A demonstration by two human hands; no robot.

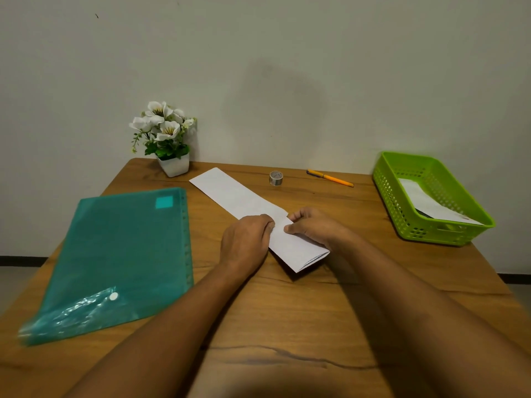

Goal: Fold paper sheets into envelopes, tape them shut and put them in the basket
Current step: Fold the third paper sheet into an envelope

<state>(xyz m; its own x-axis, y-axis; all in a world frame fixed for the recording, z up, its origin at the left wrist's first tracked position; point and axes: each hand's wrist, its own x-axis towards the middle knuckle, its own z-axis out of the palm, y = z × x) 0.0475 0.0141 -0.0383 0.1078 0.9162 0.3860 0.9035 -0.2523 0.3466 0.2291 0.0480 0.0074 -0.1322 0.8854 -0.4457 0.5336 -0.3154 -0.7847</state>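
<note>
A long white paper strip (230, 193), folded lengthwise, lies diagonally across the middle of the wooden table (287, 311). My left hand (244, 245) has curled fingers on the strip's left edge near its lower half. My right hand (313, 225) pinches the strip's right edge between thumb and fingers. A small roll of clear tape (276, 178) stands behind the strip. The green plastic basket (402, 216) sits at the right edge of the table with white folded paper (425, 202) inside.
A teal plastic folder (115, 259) covers the table's left side. A white pot of artificial flowers (166, 139) stands at the back left against the wall. An orange pen (330, 177) lies at the back, right of the tape.
</note>
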